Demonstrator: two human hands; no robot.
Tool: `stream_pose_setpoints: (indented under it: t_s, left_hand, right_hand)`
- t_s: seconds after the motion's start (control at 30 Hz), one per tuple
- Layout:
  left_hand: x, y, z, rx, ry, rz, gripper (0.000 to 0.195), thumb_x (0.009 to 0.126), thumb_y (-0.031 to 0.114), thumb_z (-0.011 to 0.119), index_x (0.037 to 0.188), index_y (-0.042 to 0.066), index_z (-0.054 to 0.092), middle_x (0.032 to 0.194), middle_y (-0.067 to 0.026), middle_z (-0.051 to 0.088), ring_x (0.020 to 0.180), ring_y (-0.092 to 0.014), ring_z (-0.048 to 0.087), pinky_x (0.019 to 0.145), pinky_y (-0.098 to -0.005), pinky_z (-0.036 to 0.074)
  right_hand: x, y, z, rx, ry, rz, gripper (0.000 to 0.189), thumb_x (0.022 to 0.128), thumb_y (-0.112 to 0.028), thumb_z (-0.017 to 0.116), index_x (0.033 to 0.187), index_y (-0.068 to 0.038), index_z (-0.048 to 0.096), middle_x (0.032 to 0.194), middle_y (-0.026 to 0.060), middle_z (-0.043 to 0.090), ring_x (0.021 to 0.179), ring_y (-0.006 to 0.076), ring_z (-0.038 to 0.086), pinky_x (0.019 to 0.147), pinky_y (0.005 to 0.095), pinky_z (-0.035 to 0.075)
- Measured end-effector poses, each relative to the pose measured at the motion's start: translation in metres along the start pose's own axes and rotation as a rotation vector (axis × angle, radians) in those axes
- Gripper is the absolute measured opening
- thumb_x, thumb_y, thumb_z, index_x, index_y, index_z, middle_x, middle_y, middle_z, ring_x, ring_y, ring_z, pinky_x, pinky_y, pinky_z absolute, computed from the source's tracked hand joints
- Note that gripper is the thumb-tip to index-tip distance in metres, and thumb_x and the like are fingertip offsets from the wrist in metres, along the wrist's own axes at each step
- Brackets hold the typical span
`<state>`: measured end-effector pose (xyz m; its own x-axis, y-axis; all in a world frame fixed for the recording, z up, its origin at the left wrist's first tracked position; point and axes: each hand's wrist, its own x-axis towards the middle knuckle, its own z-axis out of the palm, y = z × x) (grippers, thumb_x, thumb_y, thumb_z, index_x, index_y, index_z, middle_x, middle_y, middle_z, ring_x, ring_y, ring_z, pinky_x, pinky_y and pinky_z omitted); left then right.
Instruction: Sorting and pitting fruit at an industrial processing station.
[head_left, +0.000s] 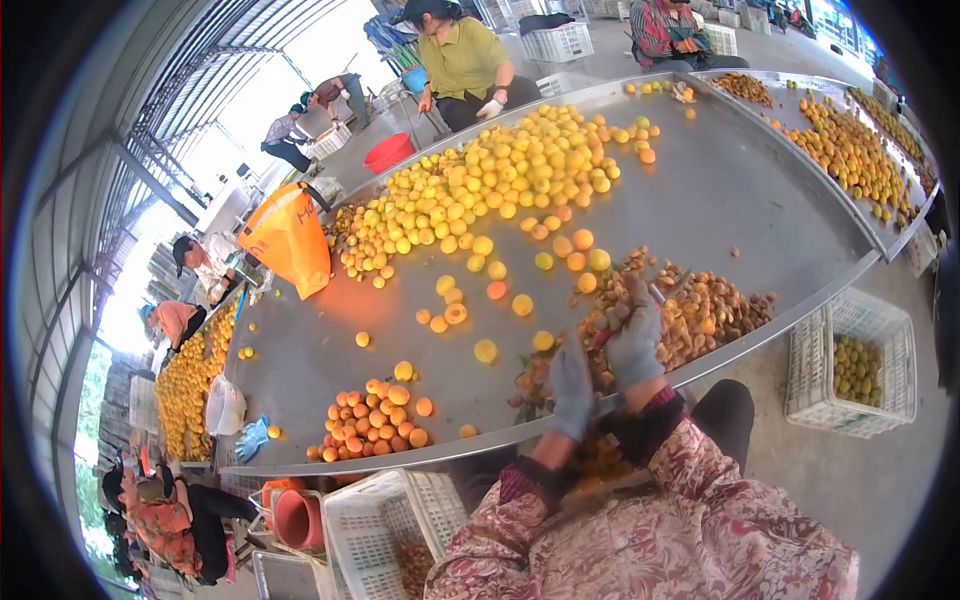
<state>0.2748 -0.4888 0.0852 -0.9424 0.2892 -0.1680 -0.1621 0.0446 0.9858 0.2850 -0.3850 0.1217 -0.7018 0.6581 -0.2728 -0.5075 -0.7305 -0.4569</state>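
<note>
Both my hands wear grey gloves and work over the near edge of a metal sorting table (720, 187). My right hand (635, 341) is closed around a small metal tool (658, 292), which looks like a knife; the fingers cover most of it. Beside it, my left hand (571, 386) is blurred, its fingers stretched toward the table; whether anything is in them does not show. A heap of brown fruit stones and torn pieces (712, 307) lies against my right hand. Loose apricots (485, 350) are scattered beyond my left hand.
A large pile of yellow apricots (487, 180) spans the far side. Oranger apricots (371, 420) are heaped at left, near a blue glove (253, 439). An orange bag (292, 240) stands by the rim. Crates (851, 367) flank me. A person (469, 60) sits opposite.
</note>
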Motion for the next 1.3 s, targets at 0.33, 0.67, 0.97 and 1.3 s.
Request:
stream_pose_setpoints:
  t_s: [0.33,0.67,0.97,1.3]
  left_hand:
    - [0.008,0.024,-0.021,-0.841,-0.415,-0.446,0.050,0.090,0.056,0.037,0.088,0.010,0.057,0.053,-0.0013,0.049,0.033,-0.016,0.034,0.036,-0.0313,0.032]
    - [0.011,0.001,-0.023,-0.915,-0.268,-0.491,0.045,0.092,0.054,0.038,0.098,0.014,0.057,0.067,0.0007,0.060,0.042,-0.013,0.051,0.037,-0.0272,0.044]
    - [-0.014,0.012,-0.026,-0.771,-0.223,-0.490,0.052,0.091,0.059,0.036,0.108,0.014,0.056,0.089,-0.0044,0.064,0.064,-0.018,0.063,0.054,-0.0323,0.054]
    - [-0.048,0.026,-0.028,-0.597,-0.164,-0.458,0.033,0.095,0.038,0.041,0.098,0.010,0.058,0.070,-0.0007,0.061,0.052,-0.012,0.056,0.050,-0.0222,0.047]
  right_hand:
    - [0.048,0.001,0.002,0.117,-0.191,0.004,0.014,0.094,-0.027,0.047,0.094,-0.013,0.050,0.062,-0.0025,0.044,0.050,0.0140,0.042,0.049,0.0342,0.040]
    - [-0.016,-0.012,-0.020,-0.868,-0.496,0.065,0.030,0.082,-0.033,0.065,0.096,-0.006,0.061,0.071,0.0006,0.058,0.052,0.0098,0.053,0.048,0.0252,0.043]
    - [-0.039,0.002,-0.030,-1.485,-0.618,-0.231,0.033,0.077,-0.028,0.068,0.104,-0.008,0.064,0.095,0.0139,0.059,0.087,0.0313,0.059,0.079,0.0388,0.046]
    - [-0.007,0.014,-0.048,-0.835,-0.290,-0.085,0.019,0.083,-0.021,0.061,0.071,-0.007,0.058,0.057,0.0000,0.053,0.048,0.0110,0.051,0.042,0.0257,0.033]
